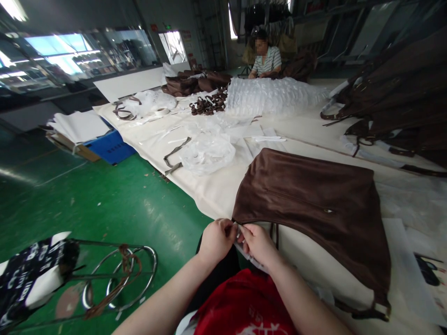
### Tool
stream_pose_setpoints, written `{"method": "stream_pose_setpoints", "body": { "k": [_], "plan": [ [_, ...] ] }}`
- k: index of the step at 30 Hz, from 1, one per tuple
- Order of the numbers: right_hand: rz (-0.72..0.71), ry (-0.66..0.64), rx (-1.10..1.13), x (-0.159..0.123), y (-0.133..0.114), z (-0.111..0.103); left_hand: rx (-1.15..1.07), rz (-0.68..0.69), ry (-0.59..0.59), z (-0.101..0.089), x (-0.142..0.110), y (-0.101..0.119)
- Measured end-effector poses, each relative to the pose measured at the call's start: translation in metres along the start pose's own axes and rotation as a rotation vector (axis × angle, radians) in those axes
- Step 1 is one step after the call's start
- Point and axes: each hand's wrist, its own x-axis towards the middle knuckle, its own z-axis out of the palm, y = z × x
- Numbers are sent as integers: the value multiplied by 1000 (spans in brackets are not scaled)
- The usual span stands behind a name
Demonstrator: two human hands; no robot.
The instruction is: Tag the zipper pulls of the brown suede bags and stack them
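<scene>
A dark brown leather handbag point(307, 186) lies flat on the cream-covered table, its curved opening towards me and a zip across its side. At its near left corner, my left hand point(217, 239) is closed in a pinch; its fingertips hide what is between them. Right beside it, my right hand point(259, 243) pinches a strap wrapped in whitish material point(249, 255), which hangs below the table edge towards my lap. The two hands almost touch. At the bag's near right corner, a brown strap end with a metal buckle point(382, 309) rests on the table.
Clear plastic bags point(207, 153) and a grey strip point(172, 158) lie beyond the handbag. Farther back are bubble wrap point(272, 95) and brown pieces point(209, 102). More brown bags point(401, 102) are piled at right. A co-worker point(267, 58) sits across the table. A metal-framed stool point(118, 279) stands left.
</scene>
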Motion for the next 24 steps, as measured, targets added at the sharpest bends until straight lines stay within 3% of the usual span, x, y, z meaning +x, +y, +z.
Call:
{"method": "stream_pose_setpoints", "body": {
  "k": [8,13,24],
  "plan": [
    [-7,40,104,2,8,4,-83,-1,-45,-4,-1,1],
    [4,-6,146,2,8,3,-157,17,-57,-1,3,-2],
    [58,34,185,5,7,6,13,15,37,-2,-4,-2]
  ]
}}
